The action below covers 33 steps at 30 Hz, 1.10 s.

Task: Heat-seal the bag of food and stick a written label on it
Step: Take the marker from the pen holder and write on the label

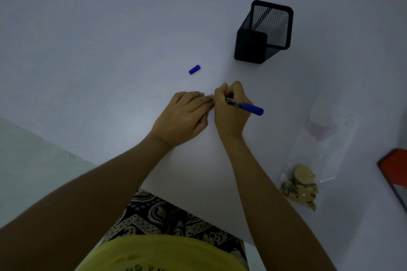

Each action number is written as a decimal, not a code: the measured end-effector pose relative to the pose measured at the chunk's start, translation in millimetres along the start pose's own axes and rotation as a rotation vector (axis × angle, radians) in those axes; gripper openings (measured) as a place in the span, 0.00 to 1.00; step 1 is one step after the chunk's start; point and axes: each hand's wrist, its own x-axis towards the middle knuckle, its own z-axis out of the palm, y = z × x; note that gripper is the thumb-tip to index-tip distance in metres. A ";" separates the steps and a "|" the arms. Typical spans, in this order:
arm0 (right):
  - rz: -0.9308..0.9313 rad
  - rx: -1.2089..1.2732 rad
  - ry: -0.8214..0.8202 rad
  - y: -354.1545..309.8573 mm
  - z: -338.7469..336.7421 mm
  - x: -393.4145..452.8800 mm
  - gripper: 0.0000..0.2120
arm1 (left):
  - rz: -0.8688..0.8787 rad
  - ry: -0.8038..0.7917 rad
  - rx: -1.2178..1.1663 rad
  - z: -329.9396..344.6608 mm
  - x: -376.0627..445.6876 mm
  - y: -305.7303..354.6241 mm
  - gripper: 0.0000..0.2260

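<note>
My right hand grips a blue marker in a writing hold, its tip pointing down at the white table and hidden under my fingers. My left hand rests flat beside it, fingertips touching the spot under the tip; whatever lies there is hidden. The marker's blue cap lies loose on the table, farther from me and to the left. A clear plastic bag with pale food pieces in its near end lies to the right of my right forearm.
A black mesh pen holder stands farther back on the right. A red flat object with a dark edge lies at the right border. The white table's near edge runs above my lap.
</note>
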 end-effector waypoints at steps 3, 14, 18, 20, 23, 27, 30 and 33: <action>0.006 0.011 0.002 -1.6 -0.2 0.6 0.21 | -0.001 -0.010 -0.006 0.2 0.2 0.3 0.13; 0.022 0.052 -0.002 -4.5 -1.2 0.6 0.21 | 0.010 0.043 -0.014 -2.9 2.3 2.9 0.12; 0.030 0.061 -0.009 -6.1 -0.8 1.2 0.21 | 0.012 0.056 -0.030 -2.0 3.1 1.2 0.12; 0.024 0.064 -0.010 -7.0 -0.8 1.1 0.21 | 0.007 0.048 -0.033 -2.0 2.8 1.1 0.12; 0.019 0.075 -0.013 -6.7 -1.2 0.3 0.21 | 0.000 0.042 -0.033 -0.8 1.7 1.3 0.12; 0.013 0.076 -0.005 -6.4 -1.3 -0.9 0.21 | 0.002 0.042 -0.030 1.7 0.1 1.2 0.12; 0.020 0.078 0.008 -7.3 -1.4 -0.7 0.21 | 0.001 0.046 -0.030 2.1 0.1 1.1 0.12; 0.030 0.070 0.019 -8.2 -2.2 -0.3 0.21 | 0.004 0.040 -0.025 1.8 0.8 0.7 0.13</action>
